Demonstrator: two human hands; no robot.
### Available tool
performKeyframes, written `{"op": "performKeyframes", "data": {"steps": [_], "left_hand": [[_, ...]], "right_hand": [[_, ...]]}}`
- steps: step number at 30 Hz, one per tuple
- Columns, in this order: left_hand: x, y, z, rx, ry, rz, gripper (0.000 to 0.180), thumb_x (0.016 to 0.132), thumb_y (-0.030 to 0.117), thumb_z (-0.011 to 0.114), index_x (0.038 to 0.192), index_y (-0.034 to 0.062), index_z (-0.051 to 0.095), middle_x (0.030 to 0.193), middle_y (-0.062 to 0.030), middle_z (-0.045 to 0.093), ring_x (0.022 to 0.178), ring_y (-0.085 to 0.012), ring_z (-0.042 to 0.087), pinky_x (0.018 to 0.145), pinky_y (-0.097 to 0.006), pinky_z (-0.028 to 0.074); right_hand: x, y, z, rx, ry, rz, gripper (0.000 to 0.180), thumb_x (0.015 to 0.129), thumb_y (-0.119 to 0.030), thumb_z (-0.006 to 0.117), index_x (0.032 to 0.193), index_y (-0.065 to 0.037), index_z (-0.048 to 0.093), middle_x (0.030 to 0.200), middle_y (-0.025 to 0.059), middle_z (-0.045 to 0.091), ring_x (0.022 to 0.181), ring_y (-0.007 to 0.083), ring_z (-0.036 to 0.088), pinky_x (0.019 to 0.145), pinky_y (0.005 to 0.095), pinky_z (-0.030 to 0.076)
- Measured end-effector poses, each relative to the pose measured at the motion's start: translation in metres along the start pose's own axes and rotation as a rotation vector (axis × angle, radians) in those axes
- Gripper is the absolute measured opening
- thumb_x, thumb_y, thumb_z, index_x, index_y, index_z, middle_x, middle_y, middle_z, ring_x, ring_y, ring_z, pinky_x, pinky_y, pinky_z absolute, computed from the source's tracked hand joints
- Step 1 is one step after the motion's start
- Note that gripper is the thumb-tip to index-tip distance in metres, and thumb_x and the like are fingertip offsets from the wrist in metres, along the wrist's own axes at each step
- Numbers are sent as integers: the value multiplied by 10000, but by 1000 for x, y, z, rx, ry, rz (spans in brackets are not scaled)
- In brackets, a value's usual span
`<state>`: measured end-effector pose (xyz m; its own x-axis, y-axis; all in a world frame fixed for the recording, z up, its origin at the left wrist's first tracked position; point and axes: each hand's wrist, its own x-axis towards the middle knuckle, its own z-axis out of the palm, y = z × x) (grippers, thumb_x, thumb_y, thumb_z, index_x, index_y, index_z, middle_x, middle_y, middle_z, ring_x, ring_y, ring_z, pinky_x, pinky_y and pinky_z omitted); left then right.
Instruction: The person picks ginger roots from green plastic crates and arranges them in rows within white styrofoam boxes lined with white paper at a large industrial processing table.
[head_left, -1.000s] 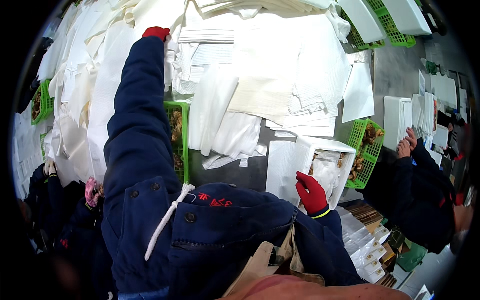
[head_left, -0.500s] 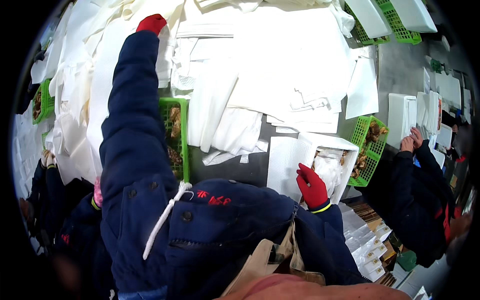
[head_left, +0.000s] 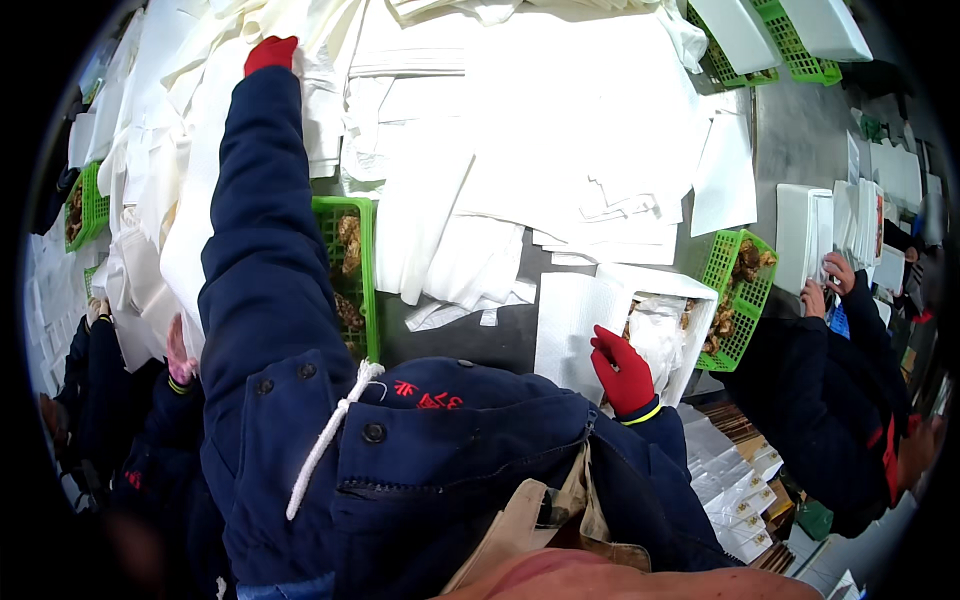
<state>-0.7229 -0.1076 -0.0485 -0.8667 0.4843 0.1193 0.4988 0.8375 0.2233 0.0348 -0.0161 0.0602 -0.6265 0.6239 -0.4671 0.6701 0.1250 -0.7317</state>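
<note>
While your left arm reaches far forward in its navy padded sleeve (head_left: 260,200), your red-gloved left hand (head_left: 270,55) is set among long, cream-white paper sheets (head_left: 195,215); its fingers are hidden by the back of the glove, so you cannot tell whether it pinches one. Your red-gloved right hand (head_left: 622,372), well apart from it and much nearer your body, is over the near left part of an open, rectangular white foam box (head_left: 655,278), fingers loosely bent; whether they grip its rim cannot be made out. Just ahead of that hand and to its right, inside the box, lie a crumpled white wrapping (head_left: 658,340) and some lumpy brown pieces (head_left: 688,314). To its left, right beside the box, is a flat, textured white sheet (head_left: 568,322) on the dark grey metal counter (head_left: 460,345). Beyond the box, to the hand's right, a bright green plastic mesh basket (head_left: 735,342) carries similar pieces, as does a second green plastic basket (head_left: 368,270), nearer you than the left hand. Wide white sheets (head_left: 560,130) are piled ahead of the right hand.
</note>
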Motion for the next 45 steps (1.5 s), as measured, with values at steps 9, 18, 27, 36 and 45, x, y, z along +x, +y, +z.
{"op": "performKeyframes", "data": {"steps": [9, 18, 27, 36, 45], "left_hand": [[-59, 196, -74, -693, 356, 498, 353, 908, 356, 540, 1042, 57, 671, 970, -151, 677, 947, -327, 634, 834, -396, 493], [-359, 364, -137, -1351, -756, 572, 208, 869, 211, 609, 966, 31, 649, 866, -171, 654, 809, -297, 643, 765, -346, 514], [-487, 267, -116, -1057, -1329, -9, 409, 1001, 395, 462, 960, 24, 631, 797, -79, 641, 748, -140, 605, 675, -247, 463], [-598, 305, -64, -2002, -1619, -331, 605, 983, 517, 418, 1357, 44, 460, 1275, -186, 557, 1148, -275, 547, 909, -407, 464], [-518, 380, -123, -1674, -563, -74, 559, 858, -24, 549, 1393, 37, 401, 1290, -155, 543, 1187, -298, 554, 950, -402, 501]], "right_hand": [[30, -19, -25, 215, 149, -114, 542, 836, -17, 681, 1348, -35, 503, 1207, 108, 626, 1034, 178, 617, 871, 300, 487], [100, -85, -20, 427, 107, -194, 545, 804, -169, 750, 1272, -1, 528, 1146, 81, 625, 1054, 181, 589, 894, 311, 469], [11, -4, -83, 1328, 101, -196, 438, 981, -206, 528, 1350, 18, 452, 1261, 163, 586, 1129, 254, 592, 978, 367, 477], [-71, 13, -82, 1308, -96, -201, 360, 944, -106, 585, 1287, -17, 520, 1173, 96, 625, 1055, 209, 609, 910, 344, 493], [-105, 99, -113, 1030, -219, -359, 431, 870, -167, 707, 1231, 24, 571, 1088, 92, 659, 1018, 168, 611, 888, 317, 492]]}}
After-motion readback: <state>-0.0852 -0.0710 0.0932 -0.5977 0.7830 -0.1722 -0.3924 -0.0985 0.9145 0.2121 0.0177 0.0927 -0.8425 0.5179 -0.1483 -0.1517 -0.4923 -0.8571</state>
